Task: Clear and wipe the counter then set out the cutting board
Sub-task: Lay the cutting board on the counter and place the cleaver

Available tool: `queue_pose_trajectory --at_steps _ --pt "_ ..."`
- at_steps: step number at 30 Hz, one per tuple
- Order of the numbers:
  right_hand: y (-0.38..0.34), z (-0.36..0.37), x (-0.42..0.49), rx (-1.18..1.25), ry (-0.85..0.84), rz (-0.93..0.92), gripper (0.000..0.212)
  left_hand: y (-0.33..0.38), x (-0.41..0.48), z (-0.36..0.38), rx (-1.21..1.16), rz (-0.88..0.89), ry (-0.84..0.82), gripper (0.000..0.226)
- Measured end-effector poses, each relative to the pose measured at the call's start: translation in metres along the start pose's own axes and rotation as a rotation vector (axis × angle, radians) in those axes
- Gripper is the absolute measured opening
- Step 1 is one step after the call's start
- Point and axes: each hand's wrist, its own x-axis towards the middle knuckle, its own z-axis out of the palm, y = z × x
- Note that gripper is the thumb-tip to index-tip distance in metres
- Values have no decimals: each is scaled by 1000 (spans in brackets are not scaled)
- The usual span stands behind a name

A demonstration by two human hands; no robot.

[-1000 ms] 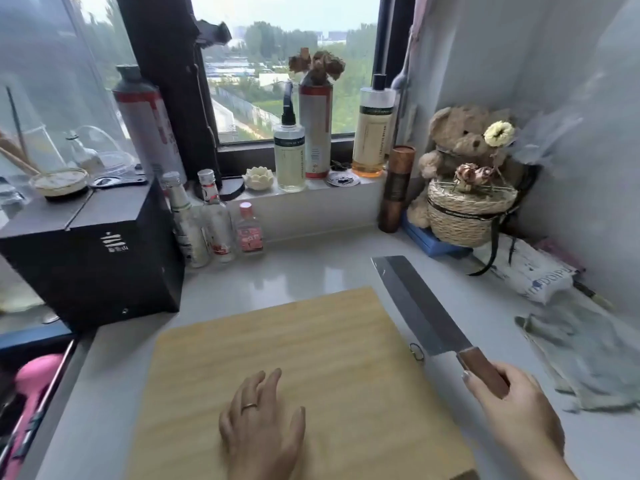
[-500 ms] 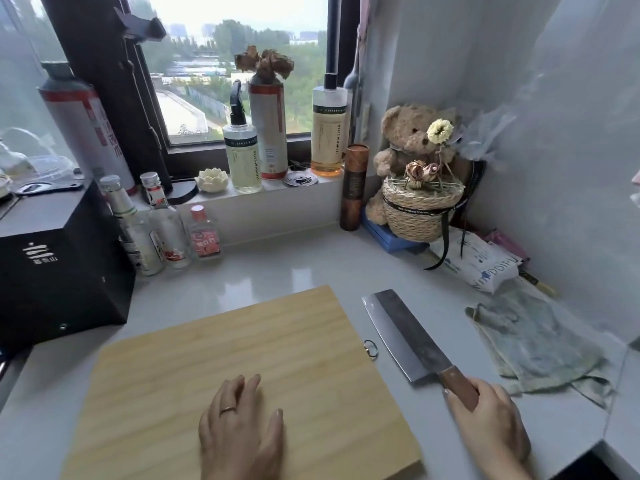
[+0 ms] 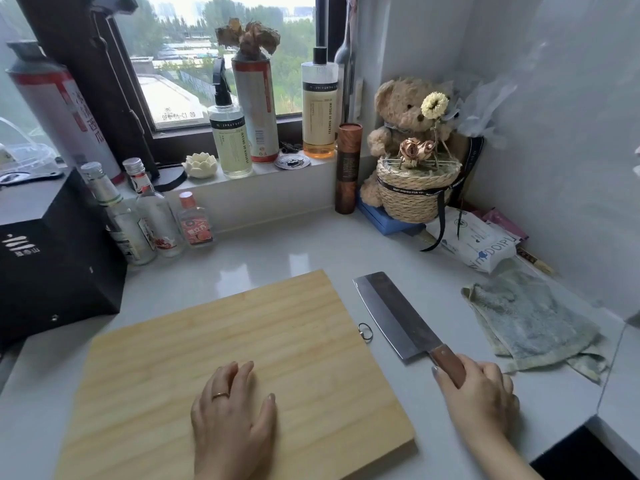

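Lowered onto the counter [image 3: 277,251] beside the cutting board [image 3: 277,341], cleaver [image 3: 398,313] sits clamped in right grip [image 3: 481,386]; left grip [image 3: 232,414] flat on board.

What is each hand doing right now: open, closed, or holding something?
Left hand: open, flat on the cutting board.
Right hand: gripping the cleaver by its handle.
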Motion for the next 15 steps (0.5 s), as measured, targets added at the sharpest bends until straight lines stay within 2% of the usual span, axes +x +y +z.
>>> queue_pose_trajectory --at_steps 5,9,13,15 --pt "2 -6 1 6 -7 -36 60 2 1 3 -12 -10 10 84" --pt "16 -22 17 72 44 -33 53 23 2 7 -82 4 -9 93" --pt "39 -51 55 107 99 33 49 57 6 13 -168 49 -72 75" --pt "49 -64 76 74 98 72 51 70 10 17 -184 76 -83 74"
